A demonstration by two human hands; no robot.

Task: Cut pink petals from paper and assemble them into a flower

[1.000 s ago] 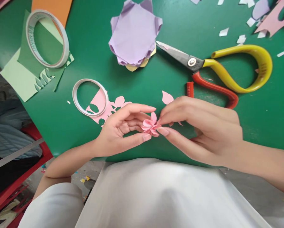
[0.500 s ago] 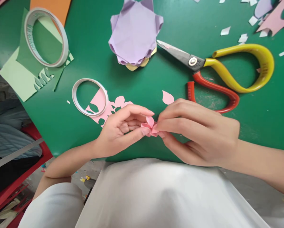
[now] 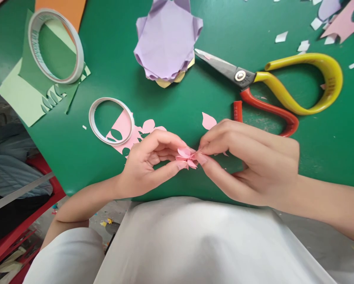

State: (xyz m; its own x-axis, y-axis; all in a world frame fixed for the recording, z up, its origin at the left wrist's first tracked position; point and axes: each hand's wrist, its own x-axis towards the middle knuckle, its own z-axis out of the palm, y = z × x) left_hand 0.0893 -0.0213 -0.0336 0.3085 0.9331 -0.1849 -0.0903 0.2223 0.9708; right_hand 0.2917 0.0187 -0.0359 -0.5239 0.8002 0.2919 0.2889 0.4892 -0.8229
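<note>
A small pink paper flower (image 3: 186, 156) is held between both hands above the table's near edge. My left hand (image 3: 151, 165) grips its left side between thumb and fingers. On the other side, my right hand (image 3: 250, 161) pinches a petal at the flower's right with thumb and forefinger. Just beyond the right hand, a loose pink paper petal (image 3: 208, 121) lies on the table. Pink paper with cut-out holes (image 3: 132, 136) is beside the left hand, partly under a thin white tape roll (image 3: 91, 124).
Scissors (image 3: 239, 77) with yellow and red handles lie partly open at the right. A purple folded paper piece (image 3: 169, 41) sits at the back. Another tape roll (image 3: 80, 51) rests on green paper (image 3: 15, 94) at the left. White scraps (image 3: 281, 37) dot the far right.
The flower has turned in the fingers, its petals now pointing differently. My right forefinger and thumb have shifted to a tighter pinch at its right side. The left hand has barely moved.
</note>
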